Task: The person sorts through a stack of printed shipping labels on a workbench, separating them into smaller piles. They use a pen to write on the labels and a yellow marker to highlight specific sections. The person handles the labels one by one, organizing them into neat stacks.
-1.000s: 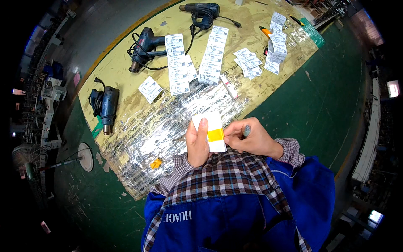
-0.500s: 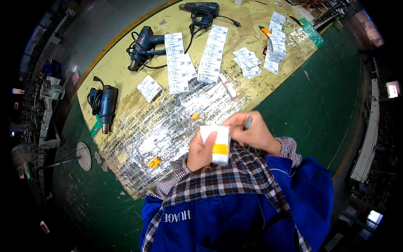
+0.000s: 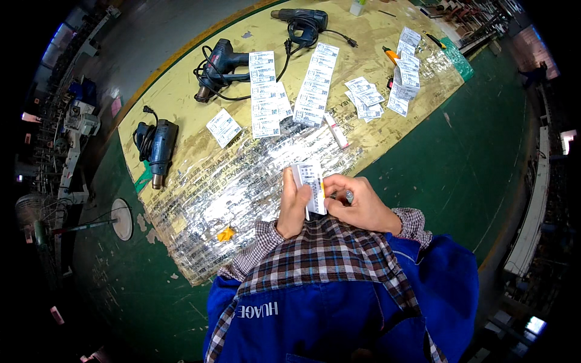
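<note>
A small white stack of printed labels [image 3: 313, 181] is in my left hand [image 3: 293, 209], upright above the near edge of the table. The thumb presses on its printed face, with the fingers behind. My right hand [image 3: 360, 204] is closed at the stack's right edge, where a thin yellow strip shows. A slim grey pen-like thing [image 3: 349, 196] sticks out between the right fingers; its kind is unclear. A crumpled yellow scrap [image 3: 226, 234] lies on the table left of my left hand.
The yellow table [image 3: 181, 115] bears three heat guns, one with its cord at the left [image 3: 161, 151]. Strips of white labels [image 3: 315, 85], loose labels [image 3: 365, 97], a white tube-like stick [image 3: 336, 130] and an orange cutter [image 3: 391, 55] lie beyond my hands. A round white disc [image 3: 121, 219] stands left.
The stack has turned from a white face with a yellow band to a printed face. My right hand has come down to its right edge. The view has shifted slightly.
</note>
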Available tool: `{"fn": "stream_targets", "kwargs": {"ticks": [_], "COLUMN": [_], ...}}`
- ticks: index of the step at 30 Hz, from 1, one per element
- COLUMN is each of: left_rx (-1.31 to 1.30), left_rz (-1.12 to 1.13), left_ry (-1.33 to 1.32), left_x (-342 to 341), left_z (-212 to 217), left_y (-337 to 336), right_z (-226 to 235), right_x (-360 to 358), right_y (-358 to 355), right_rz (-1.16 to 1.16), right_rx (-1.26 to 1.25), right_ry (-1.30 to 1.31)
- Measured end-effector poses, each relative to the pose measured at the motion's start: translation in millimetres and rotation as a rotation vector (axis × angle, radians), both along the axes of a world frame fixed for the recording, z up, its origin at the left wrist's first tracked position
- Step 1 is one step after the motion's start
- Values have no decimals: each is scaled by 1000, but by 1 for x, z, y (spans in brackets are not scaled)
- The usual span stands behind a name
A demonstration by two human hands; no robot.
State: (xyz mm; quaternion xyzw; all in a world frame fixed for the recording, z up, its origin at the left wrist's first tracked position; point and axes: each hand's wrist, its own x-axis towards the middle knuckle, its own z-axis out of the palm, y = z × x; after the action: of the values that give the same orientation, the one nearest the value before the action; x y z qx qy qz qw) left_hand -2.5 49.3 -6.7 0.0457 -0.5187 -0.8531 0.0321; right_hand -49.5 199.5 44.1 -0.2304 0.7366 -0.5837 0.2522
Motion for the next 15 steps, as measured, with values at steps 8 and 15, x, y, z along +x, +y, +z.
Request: {"fn": "stream_targets", "kwargs": {"ticks": [8,15], "left_rx": [333,406], "left_rz": [14,45], "left_ry": [-247,-309], "left_x": [8,13], "left_z": [-4,-8], "left_y": [-12,-20], "right_z": [-7,-11], "right_x": [-7,-14], "right_y": [0,5], "right_rz": [-229,-238], "right_rx": [183,162], "right_ry": [450,526]}}
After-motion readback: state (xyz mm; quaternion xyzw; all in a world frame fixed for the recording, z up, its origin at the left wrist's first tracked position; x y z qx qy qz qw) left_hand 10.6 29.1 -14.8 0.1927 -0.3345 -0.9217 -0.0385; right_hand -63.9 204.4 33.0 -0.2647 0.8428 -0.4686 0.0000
